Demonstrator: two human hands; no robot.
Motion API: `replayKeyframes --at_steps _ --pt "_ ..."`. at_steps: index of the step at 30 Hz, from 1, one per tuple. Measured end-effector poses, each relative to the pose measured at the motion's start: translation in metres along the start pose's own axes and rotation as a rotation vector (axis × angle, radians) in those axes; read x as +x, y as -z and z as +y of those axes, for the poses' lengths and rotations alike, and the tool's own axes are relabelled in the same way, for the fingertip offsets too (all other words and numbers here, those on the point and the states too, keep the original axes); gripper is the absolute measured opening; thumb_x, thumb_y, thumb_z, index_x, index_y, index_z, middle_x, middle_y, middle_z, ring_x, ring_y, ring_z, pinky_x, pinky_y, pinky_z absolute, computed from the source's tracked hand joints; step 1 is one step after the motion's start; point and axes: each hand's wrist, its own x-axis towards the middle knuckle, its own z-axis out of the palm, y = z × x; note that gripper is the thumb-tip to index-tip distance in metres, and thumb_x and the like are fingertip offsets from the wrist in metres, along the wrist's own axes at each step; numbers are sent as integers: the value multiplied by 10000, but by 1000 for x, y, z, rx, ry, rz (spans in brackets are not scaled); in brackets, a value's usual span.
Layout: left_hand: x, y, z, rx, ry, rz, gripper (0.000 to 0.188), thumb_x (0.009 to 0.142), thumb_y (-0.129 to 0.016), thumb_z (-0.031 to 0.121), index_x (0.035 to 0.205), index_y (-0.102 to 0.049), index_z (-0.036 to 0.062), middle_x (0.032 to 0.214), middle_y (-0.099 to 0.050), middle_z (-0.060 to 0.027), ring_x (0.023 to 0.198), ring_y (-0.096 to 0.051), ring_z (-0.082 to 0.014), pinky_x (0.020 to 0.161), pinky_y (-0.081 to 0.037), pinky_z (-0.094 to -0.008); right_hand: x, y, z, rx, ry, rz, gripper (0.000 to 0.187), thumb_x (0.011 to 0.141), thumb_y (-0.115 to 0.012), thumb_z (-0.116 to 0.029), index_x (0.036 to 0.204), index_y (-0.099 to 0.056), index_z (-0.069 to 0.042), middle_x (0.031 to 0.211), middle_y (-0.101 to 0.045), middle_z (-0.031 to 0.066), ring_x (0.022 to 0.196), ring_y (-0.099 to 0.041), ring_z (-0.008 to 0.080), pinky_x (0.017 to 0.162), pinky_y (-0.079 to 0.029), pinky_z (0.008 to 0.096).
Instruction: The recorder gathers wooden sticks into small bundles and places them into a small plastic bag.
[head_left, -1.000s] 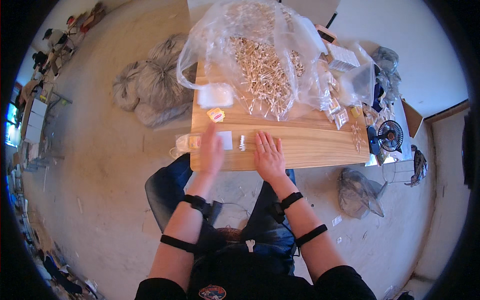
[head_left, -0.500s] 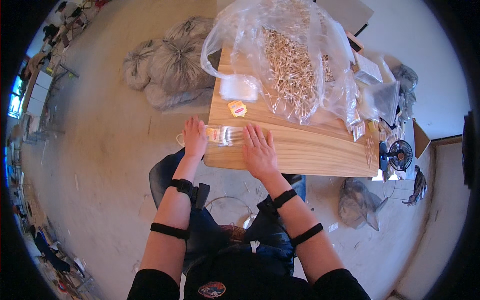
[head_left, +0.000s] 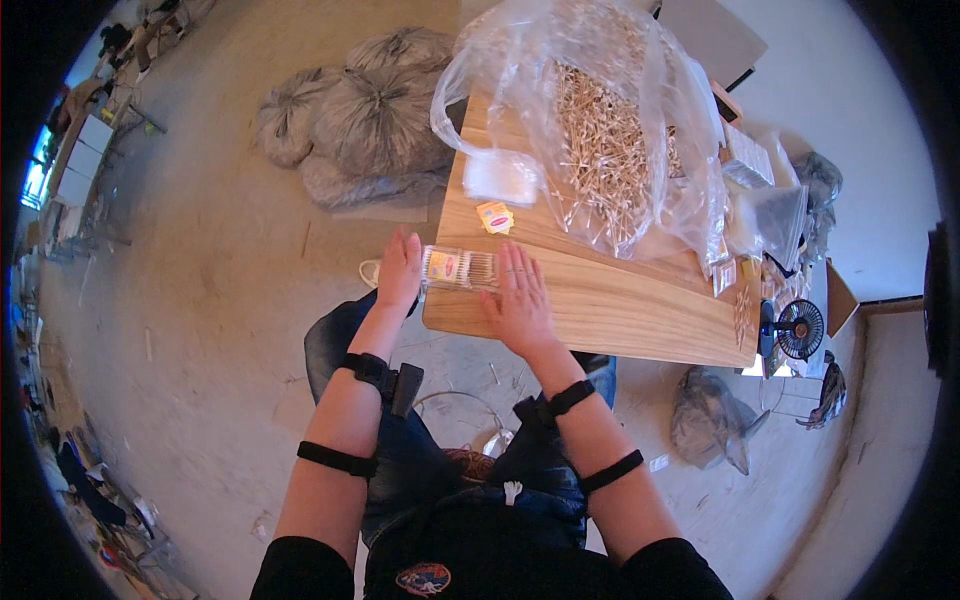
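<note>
Wooden table [head_left: 620,300]: its near edge runs just ahead of your knees and its left corner sits under your left hand; bare concrete floor [head_left: 230,330] lies open to your left, while the table's far and right parts are crowded.

Large clear plastic bag [head_left: 590,130]: it is heaped with small pale sticks and covers the far half of the table, well apart from your hands.

Grey tied sacks [head_left: 365,115]: they lie on the floor beyond the table's left edge.

Small black fan [head_left: 797,328]: it stands off the right end of the table.

Clear packet of sticks [head_left: 458,268]: it lies flat near the table's front-left corner, between your hands. Half a second ago it sat in the same place; only the view has shifted.

Left hand [head_left: 398,270]: fingers are extended and pressed to the packet's left end at the table edge, gripping nothing.

Right hand [head_left: 520,298]: palm is down, fingers are spread flat, and fingertips rest on the packet's right end, not closed.

Small yellow label [head_left: 495,217]: it lies just beyond the packet.
</note>
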Motion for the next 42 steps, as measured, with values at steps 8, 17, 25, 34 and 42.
replayKeyframes --at_steps 8,17,25,34,42 --pt "-8 -1 6 4 76 144 529 969 -489 486 948 -620 -27 887 -669 -246 871 -647 -411 766 -500 -451 -2 7 -7 -257 -24 -111 757 918 -518 -459 1448 -330 47 1536 -301 196 1455 -223 304 1172 -147 528" --pt "-6 -10 14 -9 -41 200 492 954 -539 445 830 -596 -27 778 -629 -248 764 -612 -436 677 -465 -479 15 0 -43 -306 -46 -237 776 946 -411 -534 1466 -321 34 1570 -240 176 1479 -152 288 1181 -80 527" --pt "-9 11 24 224 -36 210 382 969 -534 364 918 -593 -10 842 -651 -227 796 -625 -406 711 -488 -463 12 -11 -40 -191 5 -69 794 923 -443 -528 1436 -349 71 1543 -280 209 1462 -195 317 1182 -107 521" --pt "-74 -66 103 215 -702 141 404 841 -606 59 1226 -508 -10 1343 -480 -234 1258 -462 -386 1077 -362 -491 2 -3 61 13 -181 583 664 832 -650 -173 1389 -367 53 1441 -400 235 1385 -325 391 1154 -241 527" --pt "-82 -103 128 399 -691 -32 533 875 -605 209 1353 -467 18 1484 -354 -208 1383 -329 -378 1143 -249 -519 6 58 135 -156 -420 448 738 836 -671 -353 1392 -369 26 1436 -415 218 1399 -316 358 1167 -177 530"
